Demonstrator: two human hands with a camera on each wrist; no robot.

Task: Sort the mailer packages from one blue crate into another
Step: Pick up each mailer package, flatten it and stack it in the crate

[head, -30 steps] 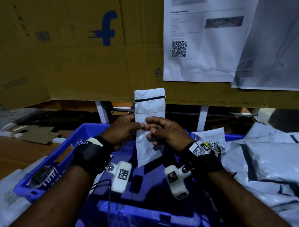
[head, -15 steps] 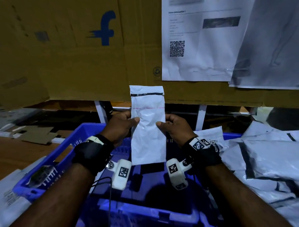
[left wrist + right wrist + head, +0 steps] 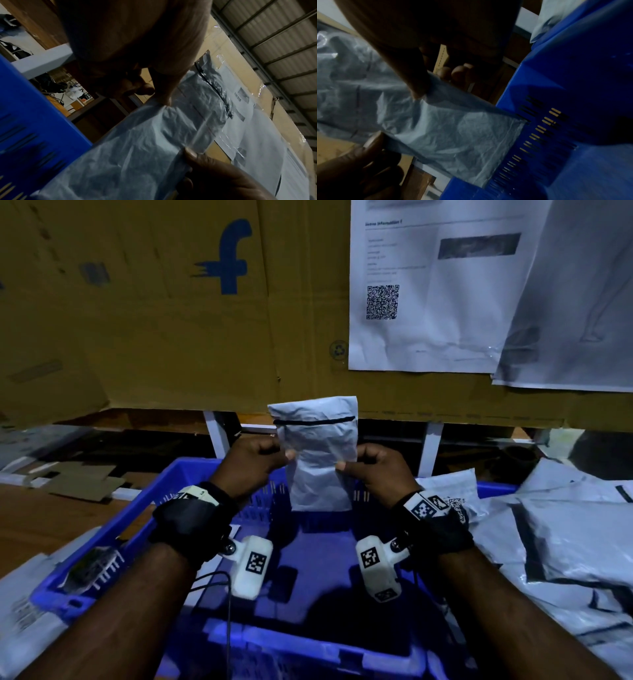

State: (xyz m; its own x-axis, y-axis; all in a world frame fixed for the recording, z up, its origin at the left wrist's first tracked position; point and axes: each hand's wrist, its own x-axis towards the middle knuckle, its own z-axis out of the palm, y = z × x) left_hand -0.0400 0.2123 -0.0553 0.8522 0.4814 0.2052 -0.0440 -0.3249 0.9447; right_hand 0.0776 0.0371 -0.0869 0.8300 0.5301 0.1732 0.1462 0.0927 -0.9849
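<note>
A small white mailer (image 3: 318, 453) with a black strip near its top is held upright over the blue crate (image 3: 144, 515) in the head view. My left hand (image 3: 260, 457) pinches its left edge between thumb and curled fingers. My right hand (image 3: 371, 462) pinches its right edge the same way. The left wrist view shows the crinkled mailer (image 3: 145, 148) with my left thumb on its edge. The right wrist view shows the mailer (image 3: 453, 135) beside the crate's slotted wall (image 3: 556, 121). The crate below my hands holds no mailer that I can see.
A heap of white mailers (image 3: 548, 542) fills the second crate on the right, its blue rim (image 3: 493, 486) just showing. A cardboard wall (image 3: 154, 320) with taped paper sheets (image 3: 428, 285) rises close behind. Flat cardboard scraps (image 3: 78, 484) lie on the wooden table at left.
The mailer was narrow and pinched at its middle a second ago. My hands have since spread to its two side edges, and it now faces me flat, held a little lower.
</note>
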